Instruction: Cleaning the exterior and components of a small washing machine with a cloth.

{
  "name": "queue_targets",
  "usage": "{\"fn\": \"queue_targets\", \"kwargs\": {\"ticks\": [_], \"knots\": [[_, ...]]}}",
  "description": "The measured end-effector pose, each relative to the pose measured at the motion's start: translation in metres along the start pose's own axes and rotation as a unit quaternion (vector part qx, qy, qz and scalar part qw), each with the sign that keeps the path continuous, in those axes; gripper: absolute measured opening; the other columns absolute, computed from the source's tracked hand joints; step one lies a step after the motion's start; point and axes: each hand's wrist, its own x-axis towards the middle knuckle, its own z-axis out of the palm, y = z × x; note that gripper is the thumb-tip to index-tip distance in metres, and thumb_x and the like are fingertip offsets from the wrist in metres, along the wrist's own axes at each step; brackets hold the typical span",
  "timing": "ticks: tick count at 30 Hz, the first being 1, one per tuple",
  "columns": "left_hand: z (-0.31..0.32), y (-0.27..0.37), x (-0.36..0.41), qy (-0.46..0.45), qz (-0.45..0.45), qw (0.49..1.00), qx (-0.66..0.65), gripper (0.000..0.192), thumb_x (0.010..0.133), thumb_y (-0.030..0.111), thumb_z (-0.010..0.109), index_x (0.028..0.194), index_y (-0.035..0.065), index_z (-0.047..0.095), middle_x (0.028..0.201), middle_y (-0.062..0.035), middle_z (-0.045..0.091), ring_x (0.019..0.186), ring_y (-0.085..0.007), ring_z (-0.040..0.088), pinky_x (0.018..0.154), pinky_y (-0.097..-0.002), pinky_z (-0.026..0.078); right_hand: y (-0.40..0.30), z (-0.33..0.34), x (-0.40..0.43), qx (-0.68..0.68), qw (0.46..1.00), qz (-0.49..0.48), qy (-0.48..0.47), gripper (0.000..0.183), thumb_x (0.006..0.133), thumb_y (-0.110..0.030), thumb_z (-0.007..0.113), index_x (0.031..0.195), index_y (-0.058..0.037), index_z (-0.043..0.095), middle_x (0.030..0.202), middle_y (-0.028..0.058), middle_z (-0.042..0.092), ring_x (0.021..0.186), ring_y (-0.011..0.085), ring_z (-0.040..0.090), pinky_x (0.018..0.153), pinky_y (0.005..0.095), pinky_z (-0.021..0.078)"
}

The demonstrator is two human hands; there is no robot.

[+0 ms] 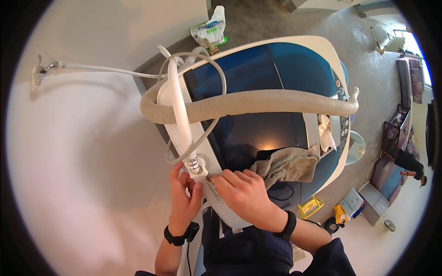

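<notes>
A top-loading washing machine (pixel 293 65) with a dark blue lid stands before me. Its white inlet hose (pixel 180 110) ends in a plastic connector (pixel 199 169) at the machine's rear edge. My left hand (pixel 186 193) is beside this connector, fingers curled and thumb apart; whether its fingertips touch it is hidden. My right hand (pixel 238 193) rests over the rear panel just right of the connector, its fingers bent round something small and dark that I cannot make out. A ribbed drain hose (pixel 255 101) and a thin grey cord (pixel 223 76) lie across the lid. A grey-brown towel (pixel 293 165) lies near my right hand.
A wall tap (pixel 51 65) feeds the white hose at the left. A plastic bag (pixel 210 31) and a brush (pixel 211 46) are behind the machine. Beyond it stand a light blue basin (pixel 355 148), a yellow stool (pixel 310 207) and a cabinet (pixel 374 201). Another person (pixel 411 165) is far right.
</notes>
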Motion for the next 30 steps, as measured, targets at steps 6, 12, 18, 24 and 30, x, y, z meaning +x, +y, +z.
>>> {"fn": "queue_targets", "kwargs": {"ticks": [6,12,18,24,30], "knots": [[0.014,0.024,-0.011,-0.014,0.013,0.990,0.138,0.086,0.098,0.013,0.066,0.161,-0.0072,0.012,0.109,-0.0191,0.063,0.080,-0.0260,0.065,0.071,-0.0355,0.053,0.018,0.012,-0.029,0.000,0.999,-0.034,0.039,0.014,0.079,-0.012,0.069,0.090,-0.0106,0.060,0.083,0.0027,0.055,0.071,0.0198,0.061,0.068,0.0337,0.0484],[0.048,0.035,-0.066,0.035,-0.047,0.942,0.329,0.085,0.101,0.033,0.063,0.163,-0.0018,0.015,0.123,-0.0285,0.061,0.098,-0.0452,0.068,0.079,-0.0498,0.056,0.023,-0.046,-0.089,-0.100,0.990,-0.092,-0.024,0.011,0.084,-0.012,0.067,0.096,-0.0108,0.067,0.085,0.0045,0.060,0.095,0.0226,0.063,0.086,0.0388,0.0473],[0.066,0.051,-0.103,0.045,-0.136,0.925,0.351,0.081,0.105,0.042,0.051,0.167,0.0107,0.008,0.129,-0.0288,0.065,0.111,-0.0463,0.066,0.093,-0.0516,0.054,0.082,-0.152,-0.156,-0.059,0.990,-0.027,0.125,0.035,0.085,-0.009,0.069,0.120,-0.0072,0.066,0.104,0.0100,0.067,0.107,0.0305,0.061,0.094,0.0425,0.0472],[0.073,0.039,-0.094,0.020,-0.176,0.920,0.349,0.083,0.105,0.046,0.047,0.167,0.0151,0.001,0.129,-0.0308,0.065,0.114,-0.0471,0.066,0.097,-0.0515,0.053,0.149,-0.180,-0.198,-0.073,0.972,0.107,0.197,0.060,0.084,-0.015,0.074,0.139,-0.0043,0.054,0.135,0.0187,0.059,0.122,0.0398,0.057,0.104,0.0462,0.0465],[0.062,-0.007,-0.083,0.060,-0.138,0.926,0.348,0.084,0.104,0.046,0.049,0.167,0.0147,0.003,0.121,-0.0330,0.068,0.111,-0.0479,0.067,0.097,-0.0528,0.053,0.131,-0.144,-0.191,-0.032,0.992,0.034,0.114,0.068,0.082,-0.027,0.081,0.141,-0.0081,0.053,0.148,0.0216,0.049,0.129,0.0438,0.054,0.106,0.0491,0.0477]]}}
